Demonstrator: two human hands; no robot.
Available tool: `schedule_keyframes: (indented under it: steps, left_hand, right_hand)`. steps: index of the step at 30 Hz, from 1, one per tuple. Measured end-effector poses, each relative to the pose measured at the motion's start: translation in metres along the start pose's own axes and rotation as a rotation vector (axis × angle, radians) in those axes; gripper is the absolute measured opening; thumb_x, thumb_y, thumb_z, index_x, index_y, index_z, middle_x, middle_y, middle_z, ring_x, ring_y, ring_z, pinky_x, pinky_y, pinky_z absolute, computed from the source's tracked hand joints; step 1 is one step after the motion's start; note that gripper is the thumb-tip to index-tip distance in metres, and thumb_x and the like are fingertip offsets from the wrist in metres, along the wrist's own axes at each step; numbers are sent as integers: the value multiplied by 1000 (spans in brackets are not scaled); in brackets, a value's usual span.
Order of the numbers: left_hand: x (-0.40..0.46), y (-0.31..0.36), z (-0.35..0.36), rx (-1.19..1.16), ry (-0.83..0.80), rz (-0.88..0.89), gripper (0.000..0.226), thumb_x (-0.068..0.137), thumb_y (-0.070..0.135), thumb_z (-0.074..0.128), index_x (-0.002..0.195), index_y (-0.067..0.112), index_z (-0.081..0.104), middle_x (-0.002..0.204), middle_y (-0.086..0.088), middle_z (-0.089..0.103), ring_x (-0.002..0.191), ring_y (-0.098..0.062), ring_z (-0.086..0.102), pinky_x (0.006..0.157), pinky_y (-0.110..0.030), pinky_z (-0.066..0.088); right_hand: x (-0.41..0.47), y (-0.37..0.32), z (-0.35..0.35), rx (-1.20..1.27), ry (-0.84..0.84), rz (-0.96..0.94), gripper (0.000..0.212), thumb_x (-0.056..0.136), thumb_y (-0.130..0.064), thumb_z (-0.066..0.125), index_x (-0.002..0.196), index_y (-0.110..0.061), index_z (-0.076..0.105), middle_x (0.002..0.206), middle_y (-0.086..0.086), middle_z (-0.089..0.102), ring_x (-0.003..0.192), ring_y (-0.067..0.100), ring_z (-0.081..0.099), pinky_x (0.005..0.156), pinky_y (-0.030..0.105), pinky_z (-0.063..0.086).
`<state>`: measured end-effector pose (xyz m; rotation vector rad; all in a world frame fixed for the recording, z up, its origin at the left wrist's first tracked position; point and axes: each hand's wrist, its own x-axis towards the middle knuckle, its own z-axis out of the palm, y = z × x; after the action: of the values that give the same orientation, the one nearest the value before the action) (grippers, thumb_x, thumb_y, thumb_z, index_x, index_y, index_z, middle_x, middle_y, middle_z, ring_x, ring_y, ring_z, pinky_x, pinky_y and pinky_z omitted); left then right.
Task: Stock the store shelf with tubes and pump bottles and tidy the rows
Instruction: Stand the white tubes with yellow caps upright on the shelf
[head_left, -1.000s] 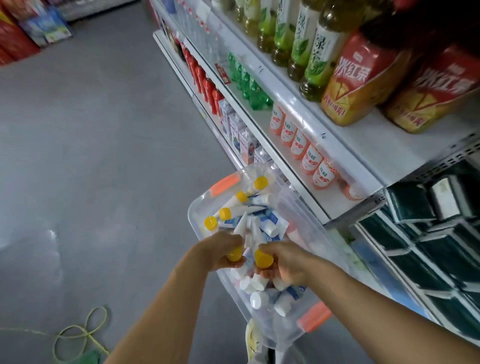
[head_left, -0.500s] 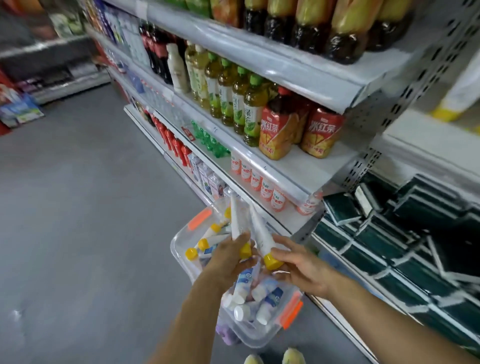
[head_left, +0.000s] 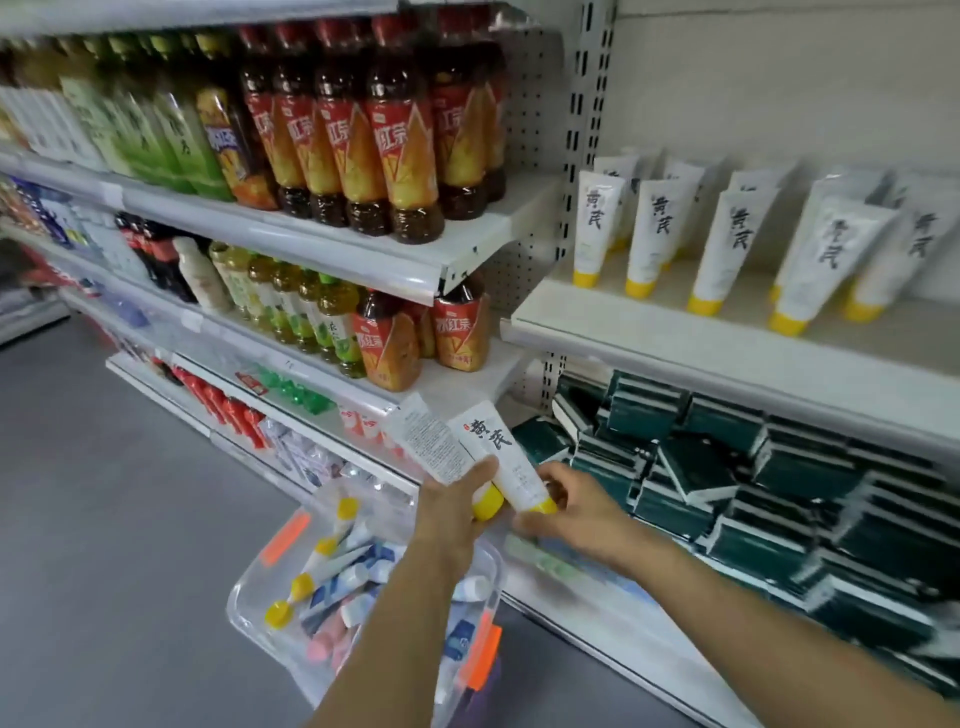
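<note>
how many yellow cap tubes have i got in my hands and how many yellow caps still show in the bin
yellow-cap tubes in hand: 2, the left hand grips the back-label tube, the right hand holds the front-label tube
yellow caps showing in the clear bin: 4
total: 6, and more may lie buried in the bin

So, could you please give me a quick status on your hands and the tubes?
Left hand and right hand each gripping a yellow-capped tube above the bin. Tube shelf up right, path unobstructed.
</note>
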<state>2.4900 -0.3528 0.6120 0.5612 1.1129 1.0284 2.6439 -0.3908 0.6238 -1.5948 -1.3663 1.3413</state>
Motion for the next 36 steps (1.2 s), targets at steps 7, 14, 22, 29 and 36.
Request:
schedule_keyframes:
  steps: [7,14,22,29,36]
  left_hand:
    - [-30,-8,84,69,-127,82,36,83,3,71,116,14,63,108,-8,73,95,-29,70,76,-46,59]
    - [-51,-9,162,153,-199,204,25,83,6,72,100,22,66,105,-3,73,97,-26,69,86,-51,56]
    - [-63,-8,234,139,-288,258,25,87,9,69,105,25,62,105,-1,73,95,-23,70,78,-45,59]
    - [-66,-19,274,105,-318,213,43,82,13,76,120,15,56,110,-6,69,87,-19,73,64,-32,57]
    - [-68,-25,300,124,-329,202,32,91,23,66,119,18,53,107,-11,70,82,-24,73,60,-34,58]
  right_hand:
    - [-46,6,-76,-29,142,-39,38,75,-36,79,104,-13,67,100,15,71,83,23,67,79,45,54]
    - [-75,-7,-146,-102,243,-107,34,77,-36,79,103,-17,69,92,2,73,81,17,69,67,29,54]
    - [-90,-10,-210,-123,367,-229,34,77,-34,80,104,-19,67,91,-7,71,83,11,67,73,28,56]
    - [-86,-1,-282,-44,549,-227,37,83,-28,75,117,-19,62,105,-3,69,94,16,66,82,30,54]
    - [-59,13,-348,-73,711,-192,31,82,-15,76,107,-18,58,98,4,66,85,21,62,67,28,49]
